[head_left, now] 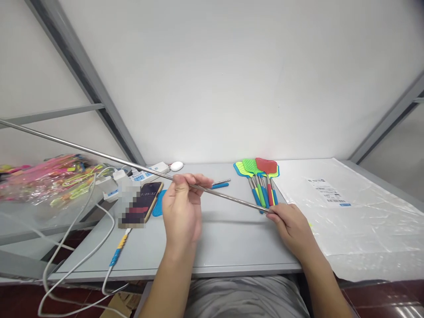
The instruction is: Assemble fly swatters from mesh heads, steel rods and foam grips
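A long, thin metal rod (92,152) slants across the view, from the left edge down to my right hand. My left hand (183,207) is closed around its middle stretch, thumb and fingers pinching it. The rod's lower right end is in my right hand (293,227), whose fingers wrap it and hide the tip. Behind my left hand, a blue perforated swatter head (158,204) lies on the grey table (228,247). A blue handle (221,185) and a short metal rod end (221,181) show past my left fingers; whether these join the blue head is hidden.
Several colourful fly swatters (261,181) lie bunched at the table's back. White plastic wrapping with a label (327,192) covers the right side. At left are a phone (145,201), power strips (142,176), a white cable (111,229) and bagged colourful items (49,181).
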Motion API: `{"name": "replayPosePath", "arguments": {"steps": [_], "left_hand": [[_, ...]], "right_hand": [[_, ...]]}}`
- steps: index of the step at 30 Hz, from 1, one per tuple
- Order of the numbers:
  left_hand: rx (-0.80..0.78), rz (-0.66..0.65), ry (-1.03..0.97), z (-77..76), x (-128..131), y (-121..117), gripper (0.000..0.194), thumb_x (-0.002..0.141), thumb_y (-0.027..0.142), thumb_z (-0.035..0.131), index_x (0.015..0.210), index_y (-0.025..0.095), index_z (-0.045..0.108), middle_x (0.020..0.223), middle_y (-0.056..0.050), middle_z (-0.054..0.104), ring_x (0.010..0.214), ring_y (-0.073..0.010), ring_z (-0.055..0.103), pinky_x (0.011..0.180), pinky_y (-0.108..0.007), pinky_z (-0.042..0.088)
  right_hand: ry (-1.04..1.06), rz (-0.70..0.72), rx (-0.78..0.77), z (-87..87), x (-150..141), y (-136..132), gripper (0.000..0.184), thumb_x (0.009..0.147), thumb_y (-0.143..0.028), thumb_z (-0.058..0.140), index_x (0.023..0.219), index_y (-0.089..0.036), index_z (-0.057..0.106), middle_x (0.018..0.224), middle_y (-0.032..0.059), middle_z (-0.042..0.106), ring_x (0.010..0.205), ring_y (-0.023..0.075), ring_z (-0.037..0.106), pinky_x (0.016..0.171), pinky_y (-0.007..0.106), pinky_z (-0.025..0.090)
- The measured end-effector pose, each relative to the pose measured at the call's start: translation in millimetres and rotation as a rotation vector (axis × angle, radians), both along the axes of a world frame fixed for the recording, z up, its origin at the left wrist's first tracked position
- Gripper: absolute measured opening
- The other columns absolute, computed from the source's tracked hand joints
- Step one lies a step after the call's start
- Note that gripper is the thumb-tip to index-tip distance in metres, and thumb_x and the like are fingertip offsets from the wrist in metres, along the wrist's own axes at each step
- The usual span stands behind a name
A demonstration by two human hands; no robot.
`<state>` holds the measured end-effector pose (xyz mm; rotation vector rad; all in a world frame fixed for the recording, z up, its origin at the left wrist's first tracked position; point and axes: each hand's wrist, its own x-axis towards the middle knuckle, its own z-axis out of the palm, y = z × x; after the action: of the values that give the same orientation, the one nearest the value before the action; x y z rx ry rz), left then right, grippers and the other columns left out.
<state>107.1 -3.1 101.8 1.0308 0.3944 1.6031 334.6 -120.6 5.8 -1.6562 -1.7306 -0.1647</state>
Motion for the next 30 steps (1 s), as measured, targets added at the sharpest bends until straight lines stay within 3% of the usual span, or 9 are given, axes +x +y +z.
{"name": "replayPosePath", "arguments": {"steps": [5, 9, 11, 14, 19, 23, 26, 30], "left_hand": [[0.045, 0.065, 0.058, -14.0, 1.2, 9.6, 0.041, 0.094, 0.053, 0.050, 0.089, 0.017, 0.068, 0.100, -0.009, 0.072, 0.089, -0.0190, 0.068, 0.080, -0.033, 0.055], [0.016, -0.176, 0.314, -39.6, 22.1, -15.2, 0.040, 0.099, 0.047, 0.043, 0.100, 0.017, 0.069, 0.110, -0.012, 0.071, 0.105, -0.0230, 0.065, 0.090, -0.036, 0.051], [0.006, -0.233, 0.380, -46.9, 31.1, -26.5, 0.042, 0.101, 0.046, 0.038, 0.093, 0.016, 0.067, 0.107, -0.012, 0.072, 0.106, -0.0237, 0.065, 0.095, -0.039, 0.047], [0.029, -0.165, 0.343, -42.7, 34.9, -31.9, 0.039, 0.101, 0.043, 0.039, 0.084, 0.018, 0.062, 0.099, -0.009, 0.073, 0.102, -0.0227, 0.066, 0.098, -0.040, 0.044], [0.028, -0.125, 0.213, -18.5, 32.6, -26.1, 0.035, 0.100, 0.042, 0.042, 0.079, 0.018, 0.056, 0.082, -0.004, 0.069, 0.086, -0.0193, 0.066, 0.092, -0.040, 0.047], [0.054, -0.083, 0.166, -9.7, 32.6, -18.8, 0.035, 0.100, 0.042, 0.043, 0.080, 0.017, 0.060, 0.084, -0.004, 0.068, 0.084, -0.0192, 0.066, 0.088, -0.039, 0.050], [0.076, -0.018, 0.187, -16.7, 23.6, -13.8, 0.036, 0.100, 0.043, 0.043, 0.090, 0.017, 0.065, 0.096, -0.008, 0.070, 0.091, -0.0214, 0.067, 0.089, -0.040, 0.050], [0.031, -0.061, 0.446, -45.6, 3.5, -18.6, 0.037, 0.099, 0.045, 0.043, 0.118, 0.019, 0.062, 0.113, -0.011, 0.069, 0.104, -0.0245, 0.064, 0.089, -0.039, 0.050]], "right_hand": [[0.048, -0.051, 0.100, -4.5, -7.0, 4.2, 0.016, 0.098, -0.029, 0.050, 0.091, -0.020, 0.061, 0.081, 0.0035, 0.066, 0.075, 0.0178, 0.057, 0.070, 0.032, 0.038], [0.029, -0.022, 0.155, -8.2, -17.1, 6.7, 0.013, 0.098, -0.027, 0.051, 0.091, -0.019, 0.060, 0.078, 0.0035, 0.065, 0.072, 0.0178, 0.058, 0.065, 0.030, 0.038], [0.029, -0.015, 0.170, -8.0, -19.7, 6.9, 0.013, 0.098, -0.026, 0.050, 0.092, -0.019, 0.060, 0.078, 0.0034, 0.065, 0.071, 0.0175, 0.058, 0.064, 0.029, 0.038], [0.030, -0.001, 0.165, -5.0, -21.0, 6.9, 0.016, 0.099, -0.027, 0.048, 0.091, -0.019, 0.059, 0.077, 0.0029, 0.064, 0.070, 0.0167, 0.058, 0.063, 0.028, 0.037], [0.053, -0.003, 0.096, -0.5, -21.3, 7.6, 0.022, 0.101, -0.030, 0.044, 0.086, -0.020, 0.057, 0.073, 0.0012, 0.061, 0.067, 0.0159, 0.055, 0.062, 0.028, 0.036], [0.123, -0.036, 0.056, -2.5, -16.4, 5.8, 0.020, 0.100, -0.031, 0.046, 0.088, -0.020, 0.057, 0.078, 0.0020, 0.061, 0.072, 0.0171, 0.056, 0.065, 0.028, 0.038], [0.175, -0.075, 0.008, -5.7, -12.8, 3.4, 0.017, 0.099, -0.031, 0.047, 0.089, -0.021, 0.057, 0.081, 0.0023, 0.062, 0.076, 0.0175, 0.057, 0.067, 0.028, 0.040], [0.144, -0.085, 0.029, -9.8, -13.3, 0.6, 0.015, 0.098, -0.030, 0.047, 0.091, -0.021, 0.058, 0.083, 0.0023, 0.062, 0.077, 0.0175, 0.058, 0.068, 0.028, 0.041]]}}
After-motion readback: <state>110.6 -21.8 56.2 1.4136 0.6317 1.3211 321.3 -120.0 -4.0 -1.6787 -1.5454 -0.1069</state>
